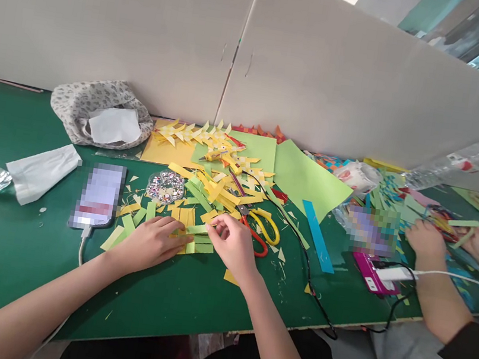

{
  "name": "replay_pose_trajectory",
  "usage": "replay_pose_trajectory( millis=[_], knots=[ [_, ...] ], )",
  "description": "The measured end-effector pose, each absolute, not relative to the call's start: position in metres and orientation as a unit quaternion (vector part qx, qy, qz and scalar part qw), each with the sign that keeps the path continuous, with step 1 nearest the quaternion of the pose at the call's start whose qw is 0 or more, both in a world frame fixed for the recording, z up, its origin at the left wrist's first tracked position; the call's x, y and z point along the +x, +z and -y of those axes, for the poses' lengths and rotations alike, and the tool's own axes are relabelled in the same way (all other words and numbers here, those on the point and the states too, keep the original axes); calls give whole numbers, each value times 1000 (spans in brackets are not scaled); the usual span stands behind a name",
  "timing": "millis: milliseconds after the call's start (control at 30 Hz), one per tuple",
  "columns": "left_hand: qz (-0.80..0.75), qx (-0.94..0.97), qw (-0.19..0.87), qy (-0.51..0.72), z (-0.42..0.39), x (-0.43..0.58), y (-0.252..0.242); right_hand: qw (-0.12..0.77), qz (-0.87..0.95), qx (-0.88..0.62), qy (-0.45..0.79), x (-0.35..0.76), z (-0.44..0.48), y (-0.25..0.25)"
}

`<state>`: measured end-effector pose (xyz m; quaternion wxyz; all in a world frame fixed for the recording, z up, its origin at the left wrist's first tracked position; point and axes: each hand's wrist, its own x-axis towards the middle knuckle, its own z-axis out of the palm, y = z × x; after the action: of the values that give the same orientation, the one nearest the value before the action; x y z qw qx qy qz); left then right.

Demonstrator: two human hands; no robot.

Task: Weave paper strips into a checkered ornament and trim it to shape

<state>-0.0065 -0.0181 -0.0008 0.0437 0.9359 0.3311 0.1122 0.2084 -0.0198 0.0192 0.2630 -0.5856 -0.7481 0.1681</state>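
Note:
My right hand [232, 244] pinches a narrow light green paper strip [199, 229] between thumb and fingertips. To its left, my left hand [154, 243] lies palm down, fingers stretched out over a small weave of yellow and green paper strips [186, 216], pressing on it. The hand partly covers the weave. Just beyond my right hand lie scissors [265, 231] with one red and one yellow handle. Loose yellow paper strips [219, 191] are heaped behind the weave. A clear round case of beads or gems [165, 186] sits behind my left hand.
A phone [98, 194] with a cable lies left, near a cloth bag [101, 111]. A yellow glue gun [224, 159] rests among woven paper pieces; its black cord [309, 274] crosses to the table edge. Right are a blue strip [318, 236], a magenta power strip [373, 274] and a co-worker's hands [428, 241].

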Motion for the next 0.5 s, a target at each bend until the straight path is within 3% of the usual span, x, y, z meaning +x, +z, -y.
replay_pose_trajectory(
  millis=[333, 500],
  knots=[
    [-325, 937, 41, 117, 17, -6, 0, 144, 780, -591, 146, 204, 20, 17],
    [-313, 939, 53, 128, 18, -4, 3, 237, 761, -565, 213, 205, 26, 32]
  ],
)
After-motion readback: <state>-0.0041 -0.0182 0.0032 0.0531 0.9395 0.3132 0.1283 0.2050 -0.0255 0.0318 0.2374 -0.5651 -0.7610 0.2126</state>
